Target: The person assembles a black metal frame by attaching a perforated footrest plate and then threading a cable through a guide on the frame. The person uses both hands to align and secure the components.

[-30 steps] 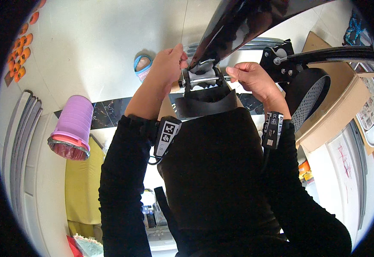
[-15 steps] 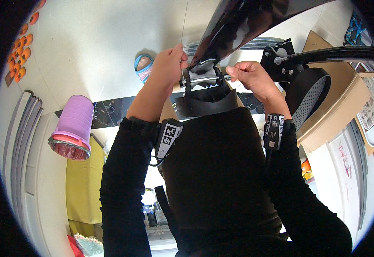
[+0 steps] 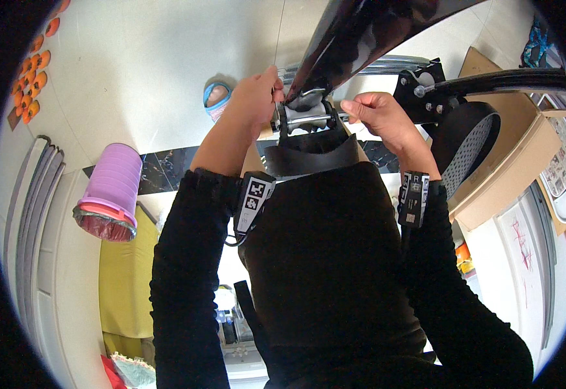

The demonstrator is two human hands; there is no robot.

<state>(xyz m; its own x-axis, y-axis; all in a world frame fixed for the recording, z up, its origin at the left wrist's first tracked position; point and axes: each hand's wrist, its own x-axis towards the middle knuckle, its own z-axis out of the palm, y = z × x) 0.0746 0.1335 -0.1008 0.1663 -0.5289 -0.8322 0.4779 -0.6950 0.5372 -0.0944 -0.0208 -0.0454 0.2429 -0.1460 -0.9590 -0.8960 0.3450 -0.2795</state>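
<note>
Metal clamp fitting (image 3: 305, 117) under dark glossy panel (image 3: 354, 32): left hand (image 3: 257, 97) and right hand (image 3: 377, 113) pinching its ends; fingers likely nipped if panel slips.

Left hand (image 3: 255, 97) is pressing against the grey bracket (image 3: 307, 111) under the glossy black panel (image 3: 360, 32), right hand (image 3: 379, 115) is pinching its metal rod (image 3: 312, 118) (fingertips hidden), a purple bin (image 3: 109, 192) is lying tipped nearby.
</note>
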